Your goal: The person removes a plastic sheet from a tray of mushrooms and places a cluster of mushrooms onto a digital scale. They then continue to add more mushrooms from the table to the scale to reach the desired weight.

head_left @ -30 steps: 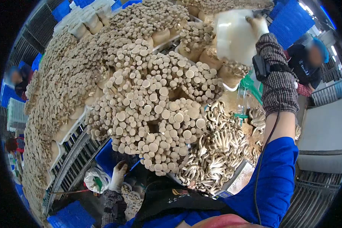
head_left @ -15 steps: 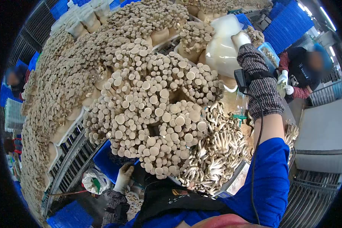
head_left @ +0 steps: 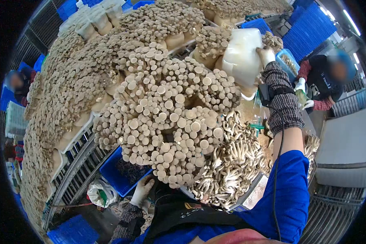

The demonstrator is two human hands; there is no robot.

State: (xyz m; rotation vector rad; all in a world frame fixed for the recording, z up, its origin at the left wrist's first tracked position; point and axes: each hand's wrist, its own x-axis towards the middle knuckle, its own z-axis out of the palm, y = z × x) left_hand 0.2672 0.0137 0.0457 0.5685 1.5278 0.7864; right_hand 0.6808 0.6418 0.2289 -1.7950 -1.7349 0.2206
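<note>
My right hand (head_left: 266, 56), in a pale glove, is at the right edge of a stack of translucent white plastic bags (head_left: 242, 53). Its fingers look closed on that edge. My left hand (head_left: 142, 191), also gloved, is low beside the blue bin (head_left: 106, 167) and below the front of the mushroom clusters. Its fingers are curled, and whatever is in them is hidden. Brown-capped mushroom clusters (head_left: 166, 118) fill the middle of the view. Loose cut mushrooms (head_left: 236, 156) lie in a heap to their right.
A clear bag with a green strip (head_left: 256, 127) lies beside the heap. Metal racking (head_left: 79, 156) and a white bag (head_left: 102, 192) are at lower left. A co-worker (head_left: 325, 77) stands at right near a light-blue basket (head_left: 288, 62). Another person (head_left: 22, 87) is far left. Blue crates (head_left: 309, 30) are stacked behind.
My right hand has shifted slightly down and right, and the plastic bag stack looks more upright. My left hand has moved a little right. More of the blue bin shows.
</note>
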